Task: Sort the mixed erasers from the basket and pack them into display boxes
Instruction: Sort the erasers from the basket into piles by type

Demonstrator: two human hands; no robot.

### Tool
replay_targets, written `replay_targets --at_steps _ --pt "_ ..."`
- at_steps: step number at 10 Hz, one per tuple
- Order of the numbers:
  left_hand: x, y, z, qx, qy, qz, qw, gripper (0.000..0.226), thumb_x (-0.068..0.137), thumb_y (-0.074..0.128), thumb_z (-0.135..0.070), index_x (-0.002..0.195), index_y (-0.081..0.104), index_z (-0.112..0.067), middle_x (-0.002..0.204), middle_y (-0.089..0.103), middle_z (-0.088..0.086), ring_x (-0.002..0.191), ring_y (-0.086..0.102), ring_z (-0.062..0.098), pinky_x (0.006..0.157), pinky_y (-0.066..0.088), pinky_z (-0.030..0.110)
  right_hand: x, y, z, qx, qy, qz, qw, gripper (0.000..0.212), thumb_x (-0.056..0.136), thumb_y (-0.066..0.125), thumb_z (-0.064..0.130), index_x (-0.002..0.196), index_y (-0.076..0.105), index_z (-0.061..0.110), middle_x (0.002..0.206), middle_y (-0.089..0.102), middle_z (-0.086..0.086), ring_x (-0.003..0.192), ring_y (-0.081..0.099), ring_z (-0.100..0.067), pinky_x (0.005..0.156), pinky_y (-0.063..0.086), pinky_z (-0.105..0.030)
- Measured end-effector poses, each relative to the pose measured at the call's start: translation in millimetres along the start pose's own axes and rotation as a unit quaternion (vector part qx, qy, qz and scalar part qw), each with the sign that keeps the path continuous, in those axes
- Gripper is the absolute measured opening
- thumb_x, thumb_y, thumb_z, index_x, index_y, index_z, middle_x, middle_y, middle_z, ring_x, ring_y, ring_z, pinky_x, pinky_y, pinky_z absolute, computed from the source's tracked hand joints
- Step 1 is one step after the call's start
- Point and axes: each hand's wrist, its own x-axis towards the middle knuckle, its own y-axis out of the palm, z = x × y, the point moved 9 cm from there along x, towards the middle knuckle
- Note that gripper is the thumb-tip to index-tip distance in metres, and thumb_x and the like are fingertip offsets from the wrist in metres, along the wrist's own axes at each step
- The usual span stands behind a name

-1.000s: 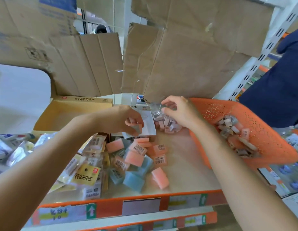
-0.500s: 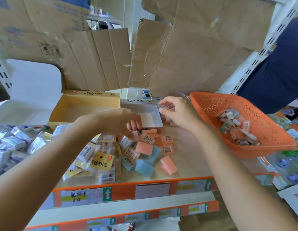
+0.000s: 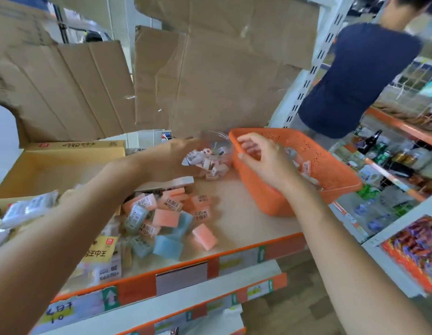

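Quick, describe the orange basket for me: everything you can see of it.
The orange basket is rectangular plastic with perforated walls, open-topped, upright on the right end of the shelf. A few small wrapped erasers lie inside. A clear jar stands beside its left wall. The right hand hovers over its left rim; contact is unclear.

Left hand beside clear jar of erasers; right hand hovers over orange basket.

Bare left hand, bare right hand; 2 uncovered forearms.
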Motion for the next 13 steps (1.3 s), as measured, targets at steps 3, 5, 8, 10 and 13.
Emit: replay_targets --at_steps 3,5,8,10,13 --pt "56 17 -46 0.038 0.054 -0.018 0.998 0.05 0.089 0.06 -0.025 0.135 0.045 -0.013 0.14 0.044 0.004 0.125 0.043 0.018 0.091 0.024 0.01 -2 -41 -82 -0.044 0.062 0.012 0.997 0.034 0.087 0.063 0.024 0.121 0.057 0.02 0.113 0.063 -0.001 0.099 0.06 -0.017 0.089 0.048 -0.038" --pt "97 36 -64 0.042 0.021 -0.005 0.999 0.051 0.088 0.06 -0.026 0.134 0.045 -0.01 0.136 0.048 0.008 0.122 0.046 0.021 0.096 0.027 0.018 15 -56 -129 -0.018 0.054 0.044 0.997 0.033 0.087 0.064 0.022 0.119 0.058 0.02 0.104 0.059 0.004 0.094 0.06 -0.015 0.09 0.049 -0.038" --pt "153 70 -77 0.043 -0.061 0.006 0.997 0.054 0.088 0.058 -0.036 0.137 0.042 -0.021 0.145 0.039 0.0 0.127 0.041 0.016 0.106 0.03 0.029 42 -57 -177 -0.026 0.003 0.162 0.986 0.036 0.092 0.058 0.025 0.128 0.053 0.022 0.122 0.059 0.003 0.108 0.055 -0.011 0.088 0.041 -0.024" --pt "169 94 -65 0.073 -0.133 0.028 0.988 0.057 0.086 0.052 -0.05 0.138 0.039 -0.028 0.147 0.036 -0.004 0.132 0.036 0.014 0.108 0.026 0.03 43 -24 -190 -0.053 -0.058 0.32 0.944 0.045 0.087 0.064 0.015 0.131 0.053 0.023 0.126 0.056 0.008 0.115 0.052 -0.01 0.091 0.042 -0.021" --pt "173 111 -52 0.062 -0.168 0.058 0.982 0.052 0.086 0.056 -0.047 0.133 0.046 -0.026 0.137 0.047 -0.003 0.123 0.045 0.016 0.102 0.033 0.029 29 16 -190 -0.221 -0.162 0.445 0.852 0.079 0.073 0.078 0.033 0.141 0.04 0.024 0.148 0.036 -0.003 0.132 0.036 -0.021 0.107 0.034 -0.035"
